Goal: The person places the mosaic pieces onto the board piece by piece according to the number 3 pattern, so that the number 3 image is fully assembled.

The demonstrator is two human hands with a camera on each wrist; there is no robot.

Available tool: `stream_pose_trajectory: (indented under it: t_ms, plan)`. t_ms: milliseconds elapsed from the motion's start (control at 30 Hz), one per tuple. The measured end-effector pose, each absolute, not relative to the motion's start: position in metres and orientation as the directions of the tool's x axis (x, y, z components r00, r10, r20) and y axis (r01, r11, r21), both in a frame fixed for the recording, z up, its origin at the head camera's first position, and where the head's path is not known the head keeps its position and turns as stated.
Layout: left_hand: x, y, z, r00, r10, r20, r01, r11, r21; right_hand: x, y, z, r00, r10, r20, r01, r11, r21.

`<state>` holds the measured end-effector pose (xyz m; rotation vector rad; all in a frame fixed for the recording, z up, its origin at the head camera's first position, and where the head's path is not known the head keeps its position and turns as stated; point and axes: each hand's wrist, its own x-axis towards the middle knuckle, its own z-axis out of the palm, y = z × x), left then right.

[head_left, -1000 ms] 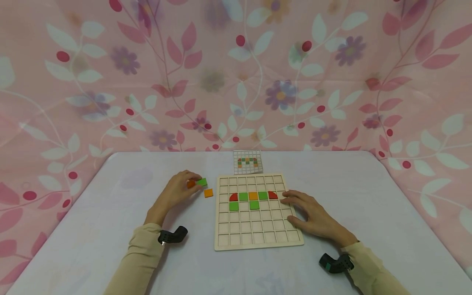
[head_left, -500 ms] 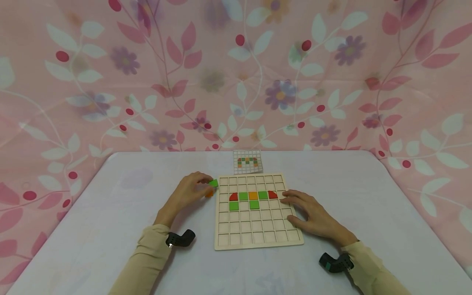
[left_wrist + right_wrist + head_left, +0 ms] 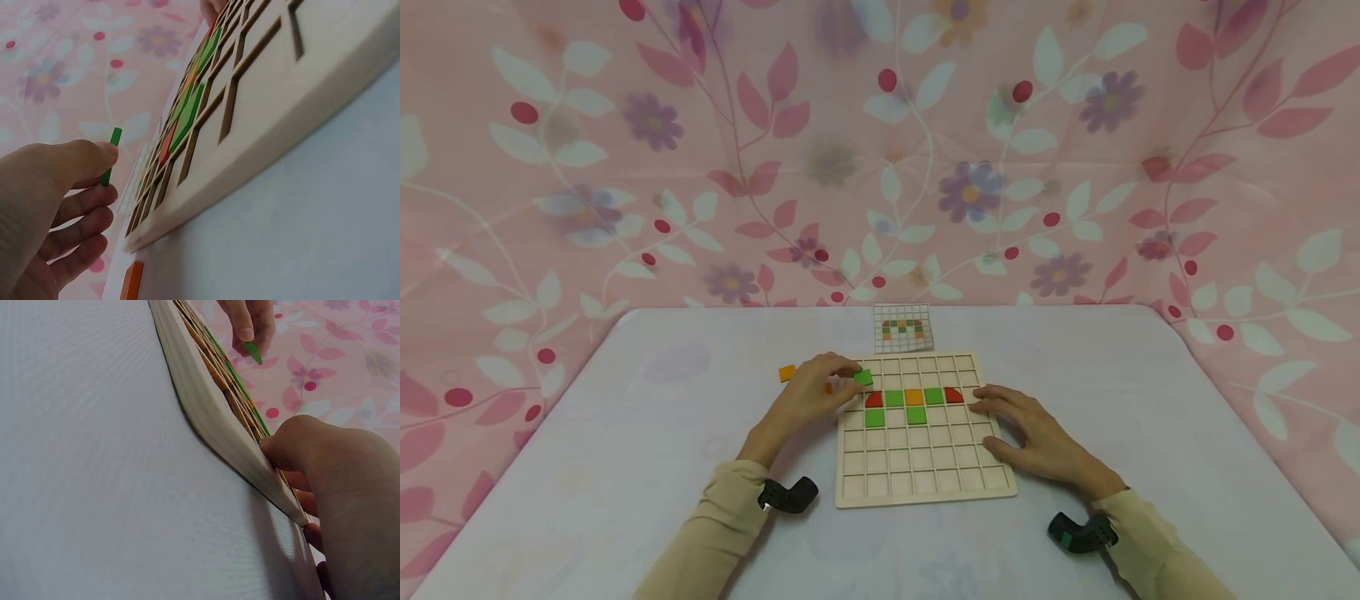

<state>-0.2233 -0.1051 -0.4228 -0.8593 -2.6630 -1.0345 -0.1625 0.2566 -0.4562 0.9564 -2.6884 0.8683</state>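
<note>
My left hand (image 3: 816, 396) pinches a green square tile (image 3: 863, 378) between thumb and fingers. It holds the tile above the upper left part of a pale wooden grid board (image 3: 925, 483). In the left wrist view the green tile (image 3: 111, 156) stands on edge, apart from the board. My right hand (image 3: 1037, 437) rests on the board's right side with relaxed fingers, its thumb (image 3: 281, 450) touching the top. In the board lie red quarter-round tiles (image 3: 953, 395), several green square tiles (image 3: 916, 415) and an orange square tile (image 3: 913, 397).
Behind the board lies a pattern card (image 3: 902, 328) with a printed grid and coloured shapes. One orange tile (image 3: 787, 372) lies on the white tablecloth (image 3: 700, 400) left of the board; another orange tile (image 3: 828, 388) is partly hidden by the left hand. A floral curtain (image 3: 880, 167) hangs behind.
My left hand has moved right, carrying the green tile from beside the orange tiles to over the board's left side. The right hand has stayed in place.
</note>
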Motion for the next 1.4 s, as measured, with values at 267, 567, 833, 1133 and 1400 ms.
stream_pose_trajectory:
  t_ms: [267, 567, 833, 1133, 1400]
  plan:
    - [-0.217, -0.084, -0.425, -0.826, 0.485, 0.286, 0.557, 0.629, 0.542, -0.163, 0.256, -0.458, -0.787, -0.527, 0.319, -0.614, 0.630, -0.475]
    - [-0.209, -0.061, -0.425, -0.805, 0.529, 0.270, 0.587, 0.641, 0.495, -0.162, 0.257, -0.457, -0.785, -0.529, 0.324, -0.618, 0.630, -0.469]
    - [-0.202, -0.045, -0.426, -0.815, 0.528, 0.240, 0.570, 0.654, 0.497, -0.162, 0.257, -0.457, -0.782, -0.530, 0.327, -0.621, 0.626, -0.471]
    - [-0.202, -0.031, -0.426, -0.788, 0.555, 0.265, 0.609, 0.642, 0.466, -0.163, 0.255, -0.457, -0.788, -0.528, 0.318, -0.614, 0.631, -0.473]
    - [-0.201, -0.017, -0.425, -0.763, 0.589, 0.265, 0.643, 0.656, 0.394, -0.164, 0.254, -0.457, -0.780, -0.535, 0.324, -0.624, 0.627, -0.466]
